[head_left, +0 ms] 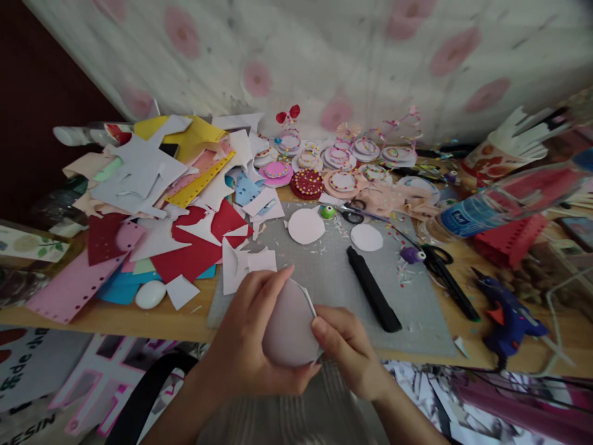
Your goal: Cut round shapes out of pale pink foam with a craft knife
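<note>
Head view, hands' pose:
- Left hand: enters from the lower centre of the frame, forearm rising from the bottom edge, palm turned inward, fingers curled round the left side of a pale paper disc; the forefinger lies along the disc's upper left edge.
- Right hand: enters from the lower right, wrist bent, knuckles up, thumb pressed to the disc's lower right edge.

Head view, edges and open room:
- Grey cutting mat: centre of the frame, its near edge just behind the hands; the stretch between the hands and the two loose circles is bare but for small paper chips.
- Black marker: lies slantwise on the mat, just right of the hands, apart from them.
- White paper circles: two, on the mat's far part, centre of the frame.
- Paper scrap heap: left half of the frame, red, pink, yellow and white offcuts reaching to the mat's left edge.
- Scissors: right of the mat, handles near a purple googly-eyed piece.
- Blue glue gun: lower right, on the wooden table near its front edge.
- Decorated paper rounds: a row along the wall, upper centre.
- Plastic bottle: lying on its side, right of the frame.

Head view, grasp:
- Left hand: closed in a loose curl, cradling the disc.
- Right hand: pinching the disc's rim between thumb and fingers.
- Disc: held upright between both hands, over the mat's near edge, lower centre of the frame.
</note>
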A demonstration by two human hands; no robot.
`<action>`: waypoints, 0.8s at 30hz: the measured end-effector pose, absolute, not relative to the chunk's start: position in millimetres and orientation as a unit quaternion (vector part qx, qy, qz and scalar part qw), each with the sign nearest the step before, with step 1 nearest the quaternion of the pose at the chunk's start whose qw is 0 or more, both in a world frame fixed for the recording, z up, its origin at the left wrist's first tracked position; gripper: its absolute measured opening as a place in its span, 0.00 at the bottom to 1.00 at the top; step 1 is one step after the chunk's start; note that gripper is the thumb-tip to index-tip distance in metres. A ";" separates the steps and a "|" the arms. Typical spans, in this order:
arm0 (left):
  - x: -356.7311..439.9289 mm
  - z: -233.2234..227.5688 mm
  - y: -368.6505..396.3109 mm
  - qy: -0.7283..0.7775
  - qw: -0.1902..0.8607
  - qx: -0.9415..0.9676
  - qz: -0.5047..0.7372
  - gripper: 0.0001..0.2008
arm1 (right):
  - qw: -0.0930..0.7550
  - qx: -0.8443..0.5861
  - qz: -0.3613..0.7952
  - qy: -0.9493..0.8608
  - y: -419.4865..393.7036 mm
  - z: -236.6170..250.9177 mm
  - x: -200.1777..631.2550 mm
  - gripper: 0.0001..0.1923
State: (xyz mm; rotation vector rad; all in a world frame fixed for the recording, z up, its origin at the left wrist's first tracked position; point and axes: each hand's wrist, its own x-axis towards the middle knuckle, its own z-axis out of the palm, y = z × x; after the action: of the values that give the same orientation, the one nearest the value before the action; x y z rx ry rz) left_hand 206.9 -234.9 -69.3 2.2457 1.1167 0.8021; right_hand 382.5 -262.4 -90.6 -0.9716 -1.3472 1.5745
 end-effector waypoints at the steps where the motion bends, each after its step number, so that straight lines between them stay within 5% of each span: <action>1: 208.4 -70.7 -236.3 0.406 0.253 0.823 0.307 0.50 | 0.423 -0.384 0.635 -0.520 -265.1 -92.4 380.5 0.23; 11: 217.7 -87.0 -245.4 0.388 0.365 0.744 0.403 0.47 | 0.453 -0.318 0.749 -0.365 -270.9 -107.2 369.2 0.26; 18: 211.3 -100.2 -243.4 0.309 0.614 0.598 0.413 0.41 | 0.469 -0.184 0.755 -0.420 -259.4 -102.3 370.1 0.24; 24: 172.5 -86.2 -247.5 0.358 0.594 0.536 0.481 0.41 | 0.506 -0.361 0.611 -0.491 -235.3 -96.3 371.2 0.21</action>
State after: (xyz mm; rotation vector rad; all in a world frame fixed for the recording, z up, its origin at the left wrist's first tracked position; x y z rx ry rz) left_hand 172.5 -247.5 -86.2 1.2451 0.8315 1.1183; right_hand 371.2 -235.3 -96.3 -0.8705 -1.1837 1.4726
